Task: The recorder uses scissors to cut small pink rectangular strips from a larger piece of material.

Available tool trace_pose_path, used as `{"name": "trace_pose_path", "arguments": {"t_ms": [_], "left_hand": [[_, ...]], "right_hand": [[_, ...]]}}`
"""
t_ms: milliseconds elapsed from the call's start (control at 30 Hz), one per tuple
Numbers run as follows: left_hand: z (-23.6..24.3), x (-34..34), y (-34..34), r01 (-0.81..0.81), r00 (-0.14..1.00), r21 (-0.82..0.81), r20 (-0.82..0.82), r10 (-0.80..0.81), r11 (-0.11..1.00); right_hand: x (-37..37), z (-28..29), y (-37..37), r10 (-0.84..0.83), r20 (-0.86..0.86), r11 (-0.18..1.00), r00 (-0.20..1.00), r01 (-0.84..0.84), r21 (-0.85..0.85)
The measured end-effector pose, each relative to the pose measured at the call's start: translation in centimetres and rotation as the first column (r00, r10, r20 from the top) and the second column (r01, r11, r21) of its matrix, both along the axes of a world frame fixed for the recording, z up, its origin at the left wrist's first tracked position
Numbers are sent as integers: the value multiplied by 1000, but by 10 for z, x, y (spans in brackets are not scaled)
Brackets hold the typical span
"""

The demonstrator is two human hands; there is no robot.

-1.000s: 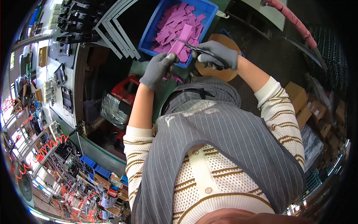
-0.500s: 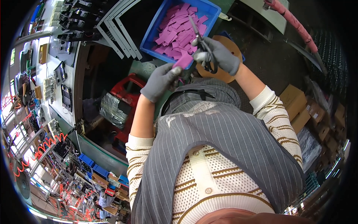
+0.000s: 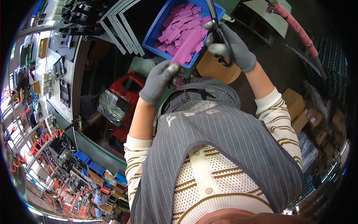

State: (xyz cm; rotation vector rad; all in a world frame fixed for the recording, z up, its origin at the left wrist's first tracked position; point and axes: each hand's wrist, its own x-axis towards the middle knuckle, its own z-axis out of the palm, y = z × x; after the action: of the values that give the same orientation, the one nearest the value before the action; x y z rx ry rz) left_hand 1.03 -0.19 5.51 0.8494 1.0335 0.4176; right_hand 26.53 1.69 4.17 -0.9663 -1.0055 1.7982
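Both my hands wear grey gloves. A long pink strip (image 3: 189, 46) is pinched in my left hand (image 3: 161, 80), its far end reaching up over a blue bin (image 3: 149, 39). Many cut pink pieces (image 3: 182, 21) lie heaped in that bin. My right hand (image 3: 235, 48) grips a pair of black-handled scissors (image 3: 220, 37) with the blades pointing up and away, to the right of the strip and apart from it. A bit of pink also shows below my left hand, partly hidden by the fingers.
A round tan stool seat or disc (image 3: 216, 69) sits under my right hand. To the left are a red plastic chair (image 3: 128, 87) and a workbench (image 3: 71, 93) with black parts. Grey metal frames (image 3: 121, 30) stand beside the bin. Cardboard boxes (image 3: 292, 104) are stacked at right.
My right hand and the scissors have moved right, away from the strip. A longer length of pink strip now extends from my left hand over the bin.
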Motion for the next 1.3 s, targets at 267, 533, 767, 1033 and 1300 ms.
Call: {"name": "trace_pose_path", "arguments": {"t_ms": [267,533,767,1033,1300], "left_hand": [[-1,-2,6,-82,995,92,-55,87,992],[5,10,2,-42,997,37,-66,44,998],[6,9,3,-39,996,24,-80,41,999],[-1,13,8,6,990,63,-144,3,998],[-60,6,36,112,967,11,-232,-107,994]], "right_hand": [[11,-2,-36,415,378,895,827,-446,-7],[-6,6,-27,359,404,920,842,-391,-1],[-9,5,-27,350,426,920,834,-392,12],[-8,-22,-22,286,338,950,897,-312,23],[-11,-55,-4,375,391,927,841,-336,-168]]}}
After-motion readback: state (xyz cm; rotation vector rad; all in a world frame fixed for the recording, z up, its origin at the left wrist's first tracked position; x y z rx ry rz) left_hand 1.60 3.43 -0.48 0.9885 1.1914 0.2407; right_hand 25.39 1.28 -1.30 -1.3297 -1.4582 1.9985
